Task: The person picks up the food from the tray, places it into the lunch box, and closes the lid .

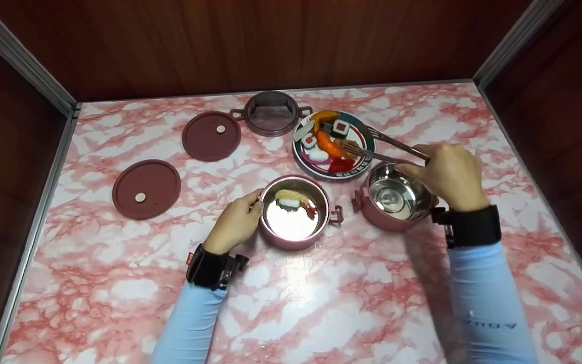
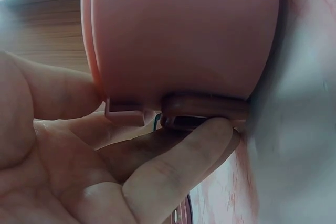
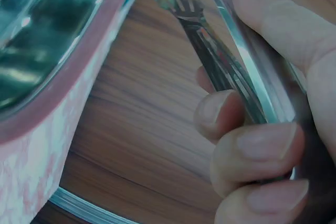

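In the head view my left hand (image 1: 235, 222) steadies a pink pot (image 1: 293, 243), thumb at its rim. The left wrist view shows the fingers against the pot's side handle (image 2: 205, 106). Inside the pot lies a toy food piece, yellow and white with a red tail (image 1: 311, 212). My right hand (image 1: 450, 174) grips metal tongs (image 1: 397, 143), their arms spread apart. The tong tips reach over a patterned plate (image 1: 355, 172) of toy food, the lower tip at a brown piece (image 1: 344, 147). Below that hand stands a second pink pot (image 1: 387, 221) with a bare steel inside.
On the plate lie an orange shrimp-like piece (image 1: 329, 145), sushi rolls (image 1: 341, 128) and other bits. Behind stands a dark see-through lid with two handles (image 1: 271, 114). Two maroon discs (image 1: 210, 144) (image 1: 149, 182) lie at the left. Wooden walls (image 1: 271, 45) enclose the marbled table.
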Available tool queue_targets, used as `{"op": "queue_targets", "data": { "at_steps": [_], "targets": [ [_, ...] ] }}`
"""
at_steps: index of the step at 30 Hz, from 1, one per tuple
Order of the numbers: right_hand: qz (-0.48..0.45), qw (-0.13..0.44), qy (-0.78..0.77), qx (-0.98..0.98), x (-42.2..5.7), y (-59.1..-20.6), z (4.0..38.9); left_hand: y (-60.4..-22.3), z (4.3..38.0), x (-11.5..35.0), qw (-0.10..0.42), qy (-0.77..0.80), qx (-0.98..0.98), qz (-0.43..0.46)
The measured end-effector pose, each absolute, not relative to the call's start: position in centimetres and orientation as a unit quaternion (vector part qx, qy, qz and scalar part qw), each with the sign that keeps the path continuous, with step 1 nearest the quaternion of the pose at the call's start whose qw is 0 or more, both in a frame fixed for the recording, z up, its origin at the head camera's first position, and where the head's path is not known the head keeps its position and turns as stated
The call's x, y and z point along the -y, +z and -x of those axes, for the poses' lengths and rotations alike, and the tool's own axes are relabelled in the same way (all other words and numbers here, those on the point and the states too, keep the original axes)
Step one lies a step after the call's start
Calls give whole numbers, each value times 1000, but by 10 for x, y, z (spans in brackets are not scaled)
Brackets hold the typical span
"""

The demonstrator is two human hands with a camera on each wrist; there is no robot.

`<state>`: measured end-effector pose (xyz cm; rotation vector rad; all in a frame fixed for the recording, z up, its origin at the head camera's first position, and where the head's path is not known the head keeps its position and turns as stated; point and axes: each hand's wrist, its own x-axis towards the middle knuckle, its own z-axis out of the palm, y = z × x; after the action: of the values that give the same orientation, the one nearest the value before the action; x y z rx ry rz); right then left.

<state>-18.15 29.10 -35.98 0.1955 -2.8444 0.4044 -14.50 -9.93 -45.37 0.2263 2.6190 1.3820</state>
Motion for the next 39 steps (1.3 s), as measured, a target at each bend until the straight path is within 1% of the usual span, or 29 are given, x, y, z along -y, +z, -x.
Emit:
{"op": "queue_targets", "data": {
  "at_steps": [10, 18, 26, 33, 39],
  "targets": [
    [-87, 91, 106, 986, -290, -363, 207, -454, 145, 100, 77, 462, -880, -82],
    [-63, 70, 110, 989, -285, -365, 204, -452, 144, 99, 80, 462, -880, -79],
    [-45, 76, 95, 992, -281, -366, 197, -453, 143, 100, 75, 464, -879, -79],
    [-44, 57, 88, 994, -278, -371, 201, -454, 142, 100, 74, 454, -884, -80],
    [-56, 87, 76, 992, -278, -372, 201, -453, 144, 99, 75, 457, -883, -79]
  ]
}}
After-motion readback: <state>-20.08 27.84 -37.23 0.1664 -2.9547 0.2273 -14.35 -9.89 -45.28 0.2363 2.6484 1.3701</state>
